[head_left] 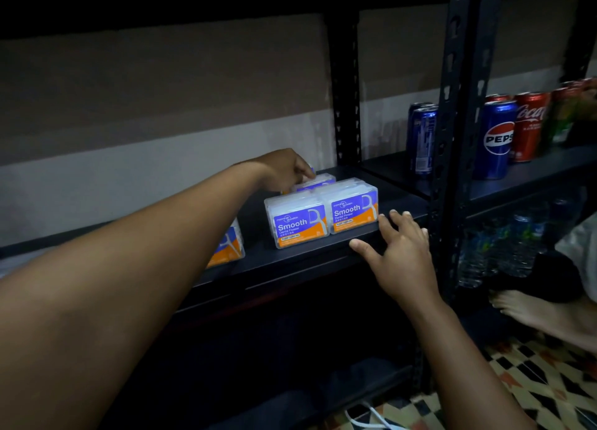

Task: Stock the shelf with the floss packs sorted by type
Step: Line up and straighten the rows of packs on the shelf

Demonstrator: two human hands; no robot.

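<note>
Two clear floss packs with purple and orange "Smooth" labels stand side by side at the front of the dark shelf (310,261): one on the left (297,224), one on the right (352,208). A further pack (315,182) sits behind them, and my left hand (284,171) reaches over to the back and grips it from the left. Another pack (231,245) stands farther left, half hidden by my left forearm. My right hand (400,252) rests open on the shelf's front edge, just right of the front packs.
A black upright post (452,171) divides this bay from the right one, where Pepsi cans (496,139) and Coca-Cola cans (529,126) stand. Water bottles (504,252) sit below them. A person's bare foot (542,313) lies on the patterned floor at right.
</note>
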